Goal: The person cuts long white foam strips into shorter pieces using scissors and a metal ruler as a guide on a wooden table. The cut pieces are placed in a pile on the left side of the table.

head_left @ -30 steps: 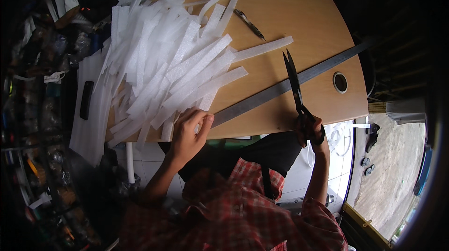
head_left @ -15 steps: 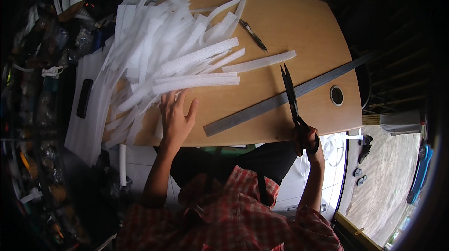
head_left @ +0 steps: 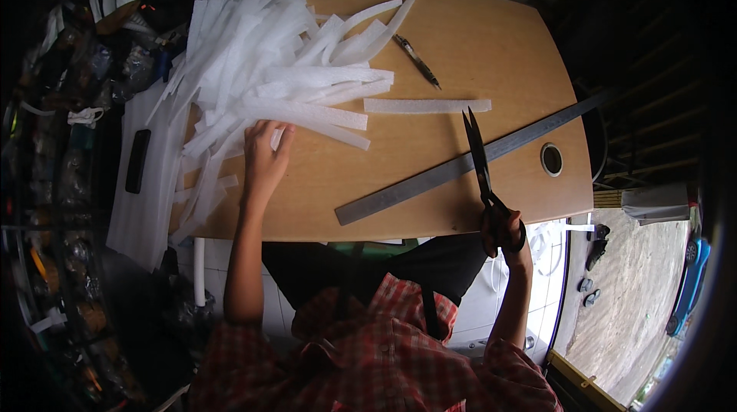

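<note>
A loose heap of white foam strips (head_left: 246, 67) covers the left part of the wooden table (head_left: 507, 44). At the heap's near edge my left hand (head_left: 267, 153) has its fingers curled, and a bit of white foam shows between thumb and fingers. My right hand (head_left: 503, 234) grips the handles of black scissors (head_left: 479, 155) over the table's near right edge. Their blades point away from me, close together. Just beyond the blade tips lies a single foam strip (head_left: 426, 106). A long metal ruler (head_left: 430, 186) runs slantwise under the scissors.
A black pen (head_left: 417, 61) lies beyond the single strip. A dark phone-like object (head_left: 138, 161) rests on flat white foam sheets (head_left: 130, 220) at the table's left end. A round grommet hole (head_left: 551, 159) is set near the right edge. Cluttered shelves (head_left: 77, 182) stand at the left.
My left hand has moved left and away from me, its fingers now curled. Nearby strips have shifted left and turned, and the single strip lies straighter across. My right hand stays nearly still.
</note>
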Action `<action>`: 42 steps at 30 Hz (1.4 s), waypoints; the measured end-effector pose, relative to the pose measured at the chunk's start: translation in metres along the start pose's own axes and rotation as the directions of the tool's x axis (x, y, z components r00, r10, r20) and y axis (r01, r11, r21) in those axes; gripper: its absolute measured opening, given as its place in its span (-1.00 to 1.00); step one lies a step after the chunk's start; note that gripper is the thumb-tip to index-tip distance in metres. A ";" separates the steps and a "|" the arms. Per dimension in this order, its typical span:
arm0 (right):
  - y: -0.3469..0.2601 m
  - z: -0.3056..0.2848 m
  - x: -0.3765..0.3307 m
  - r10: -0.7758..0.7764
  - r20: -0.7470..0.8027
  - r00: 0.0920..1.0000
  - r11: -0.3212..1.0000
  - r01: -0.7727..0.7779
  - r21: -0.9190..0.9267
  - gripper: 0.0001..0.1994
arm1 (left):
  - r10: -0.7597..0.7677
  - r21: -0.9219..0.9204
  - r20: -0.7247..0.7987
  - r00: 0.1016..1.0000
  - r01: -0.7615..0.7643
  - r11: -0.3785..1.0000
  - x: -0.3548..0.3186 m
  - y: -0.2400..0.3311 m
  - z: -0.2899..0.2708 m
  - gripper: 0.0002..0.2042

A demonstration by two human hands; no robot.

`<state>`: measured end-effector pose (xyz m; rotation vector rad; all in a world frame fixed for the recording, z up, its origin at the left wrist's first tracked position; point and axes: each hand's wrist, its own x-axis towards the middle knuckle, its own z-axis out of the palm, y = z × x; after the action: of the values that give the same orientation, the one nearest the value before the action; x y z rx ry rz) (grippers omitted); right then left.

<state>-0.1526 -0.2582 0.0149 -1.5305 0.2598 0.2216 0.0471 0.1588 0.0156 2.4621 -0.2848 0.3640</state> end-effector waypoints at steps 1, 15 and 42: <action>0.000 0.000 0.000 -0.001 -0.004 1.000 1.000 0.001 0.003 -0.10 | 0.013 0.025 -0.026 1.000 -0.012 1.000 0.001 0.000 0.001 -0.77; 0.003 -0.003 0.003 0.009 -0.011 1.000 1.000 -0.010 -0.005 -0.09 | 0.000 -0.201 0.261 0.965 0.054 0.978 -0.031 0.084 0.005 -0.81; 0.003 -0.004 0.004 0.054 -0.004 0.999 0.995 -0.054 0.082 -0.07 | 0.276 -0.145 0.109 0.955 -0.259 0.955 0.043 0.118 0.037 -0.62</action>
<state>-0.1501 -0.2625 0.0113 -1.4446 0.3121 0.2457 0.0602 0.0395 0.0666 2.3251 -0.6806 0.2907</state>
